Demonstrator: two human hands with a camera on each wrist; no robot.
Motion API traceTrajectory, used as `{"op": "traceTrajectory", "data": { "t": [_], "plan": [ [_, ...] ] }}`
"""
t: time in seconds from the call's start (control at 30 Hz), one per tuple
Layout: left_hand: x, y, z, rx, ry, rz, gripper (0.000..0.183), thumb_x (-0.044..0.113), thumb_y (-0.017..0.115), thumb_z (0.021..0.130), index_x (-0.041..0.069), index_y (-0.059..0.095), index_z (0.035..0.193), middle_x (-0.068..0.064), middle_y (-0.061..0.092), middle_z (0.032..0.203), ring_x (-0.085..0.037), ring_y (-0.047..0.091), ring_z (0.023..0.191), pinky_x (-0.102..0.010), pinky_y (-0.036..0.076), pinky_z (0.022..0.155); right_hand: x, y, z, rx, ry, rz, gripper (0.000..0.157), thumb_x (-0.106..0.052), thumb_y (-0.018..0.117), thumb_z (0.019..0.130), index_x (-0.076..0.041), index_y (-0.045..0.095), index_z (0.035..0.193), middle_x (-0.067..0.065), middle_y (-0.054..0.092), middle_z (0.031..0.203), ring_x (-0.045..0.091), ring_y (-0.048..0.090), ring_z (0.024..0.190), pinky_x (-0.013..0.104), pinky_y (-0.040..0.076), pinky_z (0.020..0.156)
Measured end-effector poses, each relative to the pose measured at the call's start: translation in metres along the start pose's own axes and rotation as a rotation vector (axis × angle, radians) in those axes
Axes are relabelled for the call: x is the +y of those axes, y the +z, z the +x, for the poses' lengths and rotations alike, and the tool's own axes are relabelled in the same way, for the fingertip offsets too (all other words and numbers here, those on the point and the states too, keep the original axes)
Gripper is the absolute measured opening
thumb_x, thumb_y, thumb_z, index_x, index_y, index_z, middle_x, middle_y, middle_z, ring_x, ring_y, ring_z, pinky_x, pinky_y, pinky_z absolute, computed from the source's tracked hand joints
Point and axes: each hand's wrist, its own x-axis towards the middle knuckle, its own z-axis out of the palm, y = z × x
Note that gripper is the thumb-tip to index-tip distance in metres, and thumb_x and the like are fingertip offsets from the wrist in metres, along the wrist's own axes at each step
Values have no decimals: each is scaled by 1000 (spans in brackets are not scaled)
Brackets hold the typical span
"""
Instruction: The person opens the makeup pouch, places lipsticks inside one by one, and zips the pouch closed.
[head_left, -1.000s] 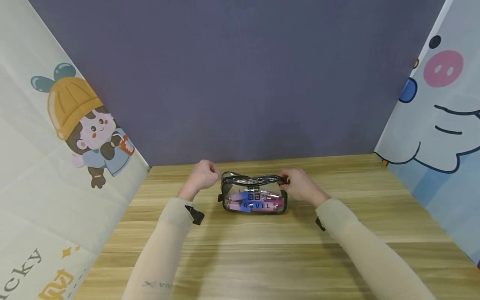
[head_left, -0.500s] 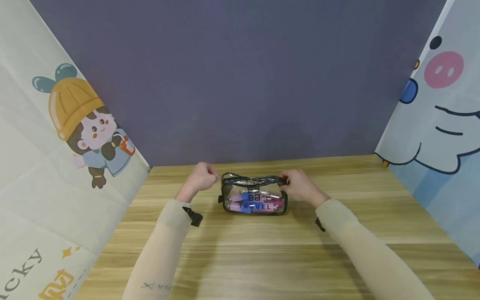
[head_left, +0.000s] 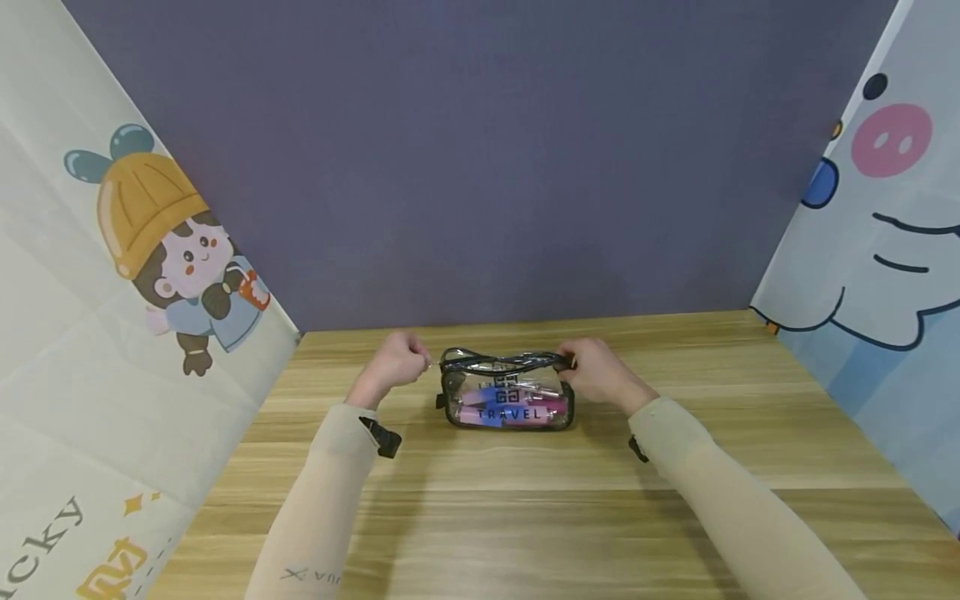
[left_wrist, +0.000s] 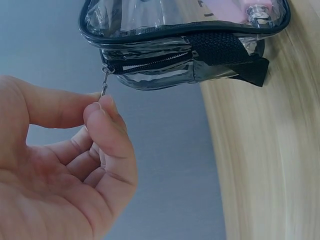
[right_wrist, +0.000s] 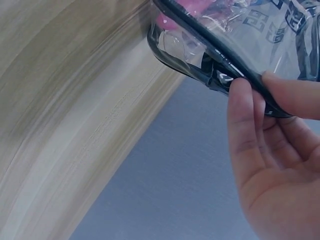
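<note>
A clear plastic travel pouch [head_left: 467, 362] with black piping stands upright on the wooden table, dark letters reading TRAVEL on its front. Pink and blue tube-like items [head_left: 487, 414] with shiny ends show through its wall. At its left end my left hand [head_left: 395, 360] pinches a small metal zipper pull [left_wrist: 104, 87] between thumb and index finger. The zipper [left_wrist: 160, 61] runs along the pouch's end towards a black fabric tab [left_wrist: 217, 50]. My right hand [head_left: 597, 371] grips the black-edged top corner at the right end, thumb on one side and fingers on the other.
The wooden tabletop [head_left: 510, 517] ends at a dark grey-blue panel [head_left: 480, 167] close behind the pouch. Printed cloths with cartoon figures hang at the left [head_left: 67, 333] and right [head_left: 922, 333]. Black straps circle both sleeves' cuffs.
My left hand has shifted slightly down and to the left with the zipper pull. The pouch's top edge has sunk a little, while the right hand keeps its grip almost in place.
</note>
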Motion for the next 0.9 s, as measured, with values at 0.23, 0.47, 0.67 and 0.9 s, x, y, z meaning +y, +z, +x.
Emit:
{"op": "traceTrajectory", "data": {
  "t": [0.23, 0.47, 0.67, 0.9],
  "plan": [
    [-7, 2, 1, -20, -42, -58, 17, -2, 56, 85, -4, 68, 98, -15, 65, 104, -21, 59, 77, -30, 51, 63, -2, 1, 0, -11, 22, 6, 22, 3, 70, 88, 3, 69, 110, 12, 69, 97, 24, 65, 86, 39, 59, 77],
    [-12, 4, 1, -16, -53, -88, 22, -5, 54, 82, -5, 68, 99, -14, 65, 98, -21, 58, 76, -32, 52, 65, -2, 1, 0, -16, 30, 7, 21, 3, 69, 89, 3, 69, 110, 12, 69, 98, 24, 65, 85, 37, 59, 76],
    [-15, 5, 2, -21, -48, -117, 20, -5, 54, 83, -6, 66, 99, -13, 63, 91, -20, 56, 71, -28, 49, 61, -1, 1, 1, -8, 15, -4, 21, 2, 70, 89, 3, 69, 110, 12, 69, 98, 24, 65, 84, 38, 60, 76],
    [-20, 7, 3, -31, -65, -161, 19, -7, 51, 84, -6, 65, 97, -12, 62, 86, -18, 56, 70, -27, 50, 61, -1, 1, 0, -21, 23, 13, 23, 3, 69, 89, 3, 68, 112, 13, 69, 100, 24, 65, 85, 36, 60, 76]
  ]
}}
